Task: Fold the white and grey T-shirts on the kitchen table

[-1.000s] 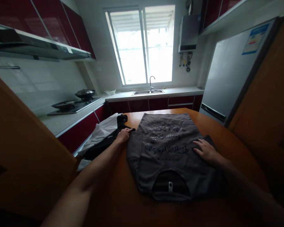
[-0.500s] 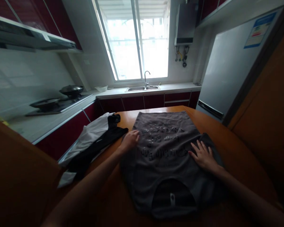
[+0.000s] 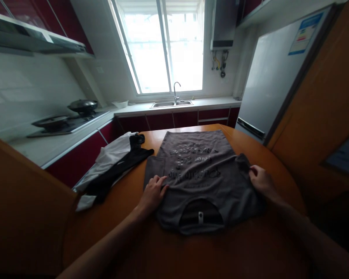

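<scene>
A dark grey T-shirt (image 3: 197, 162) with glossy dark lettering lies spread on the orange-brown wooden table (image 3: 174, 255), its neck opening and white label toward me. My left hand (image 3: 153, 192) rests on the shirt's left side below the sleeve, fingers a little apart and holding nothing. At the right edge, the fingertips of my right hand (image 3: 260, 178) are pinched on the shirt's sleeve. White and black clothing (image 3: 116, 166) lies in a heap at the table's left edge.
Beyond the table runs a counter with a sink (image 3: 171, 104) and tap. Two pans sit on the stove (image 3: 72, 126) at the left. A grey fridge (image 3: 279, 73) stands at the right, and an orange-brown wooden panel (image 3: 23, 217) is at the near left.
My left hand has moved down the shirt toward me. My right hand has gone from lying flat on the shirt to pinching its right sleeve. The left sleeve now lies spread outward.
</scene>
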### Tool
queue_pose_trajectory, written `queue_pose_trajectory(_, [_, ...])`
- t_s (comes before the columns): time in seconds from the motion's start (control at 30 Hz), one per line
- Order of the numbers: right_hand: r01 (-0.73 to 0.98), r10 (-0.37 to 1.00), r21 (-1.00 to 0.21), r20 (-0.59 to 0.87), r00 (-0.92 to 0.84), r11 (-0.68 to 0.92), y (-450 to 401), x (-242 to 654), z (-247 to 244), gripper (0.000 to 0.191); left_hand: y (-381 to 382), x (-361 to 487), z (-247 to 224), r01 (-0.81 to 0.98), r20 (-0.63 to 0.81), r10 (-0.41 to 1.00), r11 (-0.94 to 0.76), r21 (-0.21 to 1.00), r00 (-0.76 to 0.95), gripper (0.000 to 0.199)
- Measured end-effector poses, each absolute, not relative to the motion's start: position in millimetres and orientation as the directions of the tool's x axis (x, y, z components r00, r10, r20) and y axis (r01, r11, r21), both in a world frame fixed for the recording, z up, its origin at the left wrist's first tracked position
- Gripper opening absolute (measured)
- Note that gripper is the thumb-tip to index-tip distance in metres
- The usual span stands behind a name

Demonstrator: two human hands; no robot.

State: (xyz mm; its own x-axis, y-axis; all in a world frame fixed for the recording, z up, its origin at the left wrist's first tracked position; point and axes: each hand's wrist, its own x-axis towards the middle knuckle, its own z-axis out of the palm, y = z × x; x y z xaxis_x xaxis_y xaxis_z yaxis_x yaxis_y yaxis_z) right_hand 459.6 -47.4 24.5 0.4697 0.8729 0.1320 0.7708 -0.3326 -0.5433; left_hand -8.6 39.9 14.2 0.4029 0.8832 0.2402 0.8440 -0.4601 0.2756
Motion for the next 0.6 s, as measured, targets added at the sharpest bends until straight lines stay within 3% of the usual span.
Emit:
queue_pose_trajectory(0.1, [0.579,0.699,-0.728,0.195,0.688,-0.366,-71.6,494.7,29.2,0.044,41.1,-21.5,19.6,0.795,0.317,0.885,-0.452,0.405,0.341,0.040])
queue_pose_trajectory(0.23, [0.432,0.533,-0.765,0.139,0.835,-0.477,-109.6,541.4,11.6,0.053,38.6,-58.3,26.3,0.845,0.397,0.909,-0.307,0.439,0.124,0.045])
queue_pose_trajectory(0.33, [0.468,0.547,-0.697,0.129,0.827,-0.544,-133.1,560.9,-3.1,0.053,28.3,-93.7,24.4,0.931,0.315,0.949,-0.114,0.348,-0.001,0.050])
queue_pose_trajectory(0.43, [0.622,0.546,-0.531,0.317,0.776,-0.576,-144.4,549.5,-0.9,0.059,10.4,-112.5,25.6,0.993,0.243,0.970,-0.010,0.120,-0.019,0.047])
queue_pose_trajectory(0.5, [0.769,0.576,-0.433,0.511,0.639,-0.469,-141.8,519.1,8.5,0.058,-1.7,-106.2,32.8,0.999,0.311,0.949,-0.054,0.002,0.051,0.044])
queue_pose_trajectory(0.6, [0.909,0.755,-0.417,0.594,0.276,-0.004,-128.3,449.2,20.6,0.044,-9.8,-71.2,47.2,0.908,0.407,0.839,-0.415,0.052,0.360,0.040])
